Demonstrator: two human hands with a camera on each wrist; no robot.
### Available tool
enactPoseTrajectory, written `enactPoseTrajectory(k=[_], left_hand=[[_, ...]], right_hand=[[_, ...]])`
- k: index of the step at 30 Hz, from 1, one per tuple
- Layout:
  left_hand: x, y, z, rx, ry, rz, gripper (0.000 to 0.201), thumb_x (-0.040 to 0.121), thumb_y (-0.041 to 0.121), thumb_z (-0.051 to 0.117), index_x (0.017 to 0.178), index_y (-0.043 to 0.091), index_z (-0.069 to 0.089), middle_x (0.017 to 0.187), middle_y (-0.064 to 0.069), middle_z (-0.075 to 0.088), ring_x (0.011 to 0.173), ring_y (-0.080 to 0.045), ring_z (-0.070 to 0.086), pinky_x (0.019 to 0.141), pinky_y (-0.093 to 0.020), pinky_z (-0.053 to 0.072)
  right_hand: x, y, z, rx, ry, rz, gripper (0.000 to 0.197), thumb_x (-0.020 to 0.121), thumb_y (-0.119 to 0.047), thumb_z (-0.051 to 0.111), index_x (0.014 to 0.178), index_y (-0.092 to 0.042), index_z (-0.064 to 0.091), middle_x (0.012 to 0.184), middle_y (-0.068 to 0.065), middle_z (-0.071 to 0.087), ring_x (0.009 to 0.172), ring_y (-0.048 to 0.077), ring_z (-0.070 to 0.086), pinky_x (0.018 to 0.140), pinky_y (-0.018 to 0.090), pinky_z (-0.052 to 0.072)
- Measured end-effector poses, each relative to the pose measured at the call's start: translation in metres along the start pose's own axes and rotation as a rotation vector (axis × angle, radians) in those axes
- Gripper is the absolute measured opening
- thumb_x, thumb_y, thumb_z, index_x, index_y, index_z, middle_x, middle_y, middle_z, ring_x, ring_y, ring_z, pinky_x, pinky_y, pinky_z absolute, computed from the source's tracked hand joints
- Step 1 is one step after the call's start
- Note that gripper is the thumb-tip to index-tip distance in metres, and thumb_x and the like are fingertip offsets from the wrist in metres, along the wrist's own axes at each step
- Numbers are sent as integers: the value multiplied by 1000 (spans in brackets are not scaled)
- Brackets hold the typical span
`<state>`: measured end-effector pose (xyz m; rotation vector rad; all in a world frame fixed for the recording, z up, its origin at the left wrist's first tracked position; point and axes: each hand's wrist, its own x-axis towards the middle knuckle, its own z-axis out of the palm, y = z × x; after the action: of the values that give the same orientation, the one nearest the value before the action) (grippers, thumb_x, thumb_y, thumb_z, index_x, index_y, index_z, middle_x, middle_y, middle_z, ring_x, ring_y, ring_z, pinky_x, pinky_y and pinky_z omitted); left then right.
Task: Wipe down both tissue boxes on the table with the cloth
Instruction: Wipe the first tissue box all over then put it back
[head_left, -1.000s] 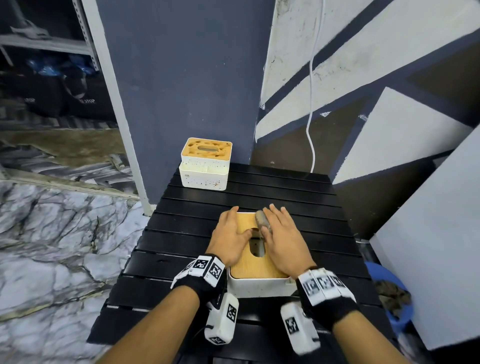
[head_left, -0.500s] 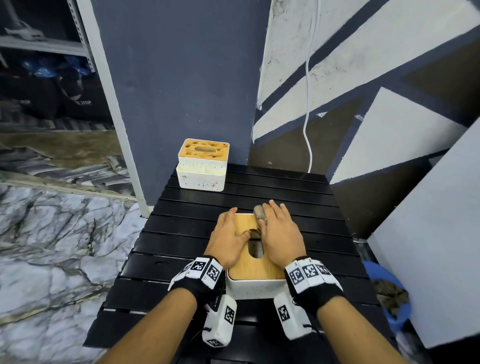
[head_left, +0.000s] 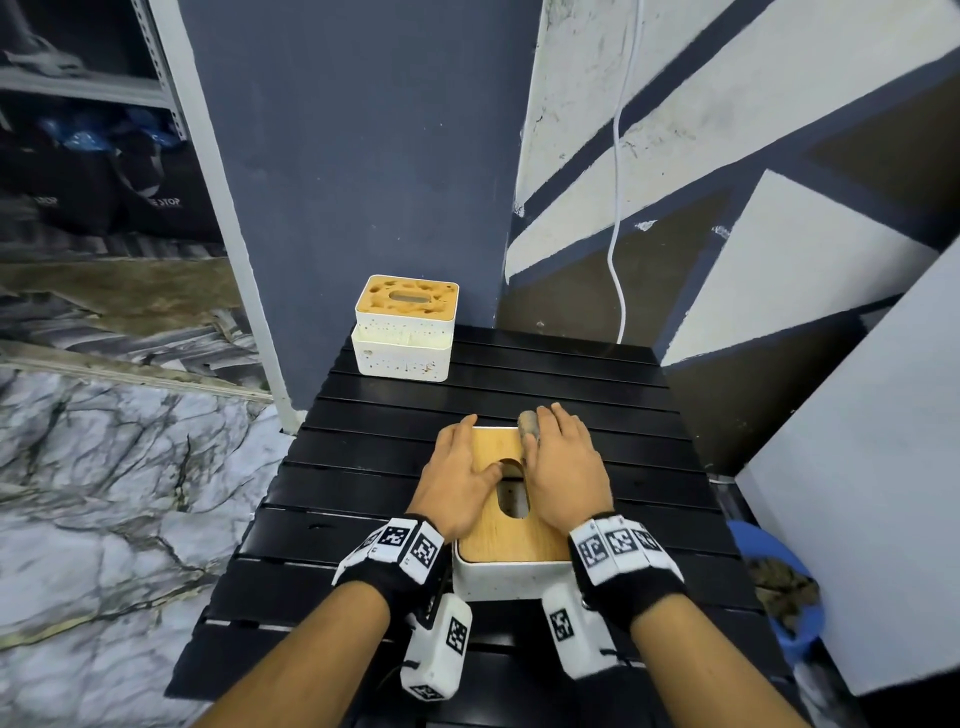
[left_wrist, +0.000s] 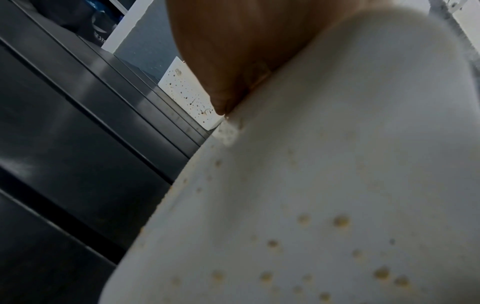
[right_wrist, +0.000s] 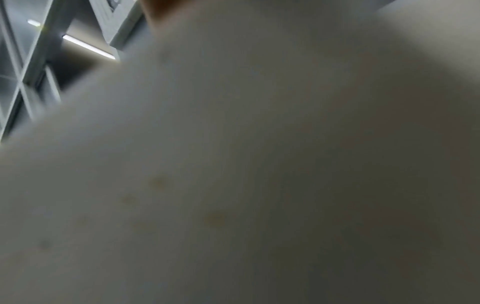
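Observation:
The near tissue box (head_left: 511, 577) is white with a wooden lid (head_left: 498, 535) and stands on the black slatted table (head_left: 363, 493). My left hand (head_left: 460, 467) lies flat on the lid's left side, thumb at the slot. On the right side my right hand (head_left: 563, 467) lies flat with straight fingers over a grey cloth (head_left: 529, 423) that peeks out at the lid's far edge. The second tissue box (head_left: 405, 332), stained and speckled, stands at the table's far left. The left wrist view shows the near box's speckled side (left_wrist: 337, 185), my palm (left_wrist: 233, 51) and the far box (left_wrist: 187, 92). A blurred box wall (right_wrist: 259, 164) fills the right wrist view.
A dark blue pillar (head_left: 363, 156) rises behind the far box, and a white cable (head_left: 618, 260) hangs down the painted wall. A blue basin (head_left: 779, 587) sits on the floor to the table's right, beside a white panel (head_left: 857, 467). Marble floor (head_left: 104, 493) lies to the left.
My right hand and the cloth have slid slightly toward the lid's far edge. The left hand has stayed on the lid.

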<state>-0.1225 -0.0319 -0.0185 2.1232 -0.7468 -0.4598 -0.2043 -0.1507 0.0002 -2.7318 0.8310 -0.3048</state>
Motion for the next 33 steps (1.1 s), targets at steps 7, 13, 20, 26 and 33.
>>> enactPoseTrajectory(k=[7,13,20,26,33], left_hand=[[-1,2,-2,-3,28,-5,70,97,31,56,155,19,18,156,-1,25,136,-25,40,108,-34,33],[-3,4,-1,-30,31,21,69,97,28,58,154,17,21,157,-2,26,139,-19,36,103,-21,26],[0,5,-3,17,-4,19,71,97,33,57,155,19,18,157,-2,25,137,-23,39,107,-30,32],[3,7,-11,65,-82,6,79,98,38,55,158,18,8,163,-3,16,146,-22,26,115,-33,25],[-8,11,-29,48,88,84,61,97,35,58,152,23,33,155,0,30,144,-17,29,118,-31,24]], right_hand=[[9,8,0,35,-113,-252,48,101,-33,30,148,-21,25,156,-5,21,146,15,9,118,37,18],[-16,15,-11,42,-100,-216,47,101,-32,31,147,-22,26,156,-6,22,145,13,10,116,33,19],[17,-2,-6,58,-109,-135,45,101,-33,31,143,-16,33,150,3,35,142,22,22,112,38,26],[26,25,-29,340,-282,-194,37,99,-31,43,135,-26,47,130,0,55,119,17,50,101,29,39],[23,57,-38,853,-270,-13,28,100,-30,42,124,-31,56,120,-2,64,111,13,60,104,40,43]])
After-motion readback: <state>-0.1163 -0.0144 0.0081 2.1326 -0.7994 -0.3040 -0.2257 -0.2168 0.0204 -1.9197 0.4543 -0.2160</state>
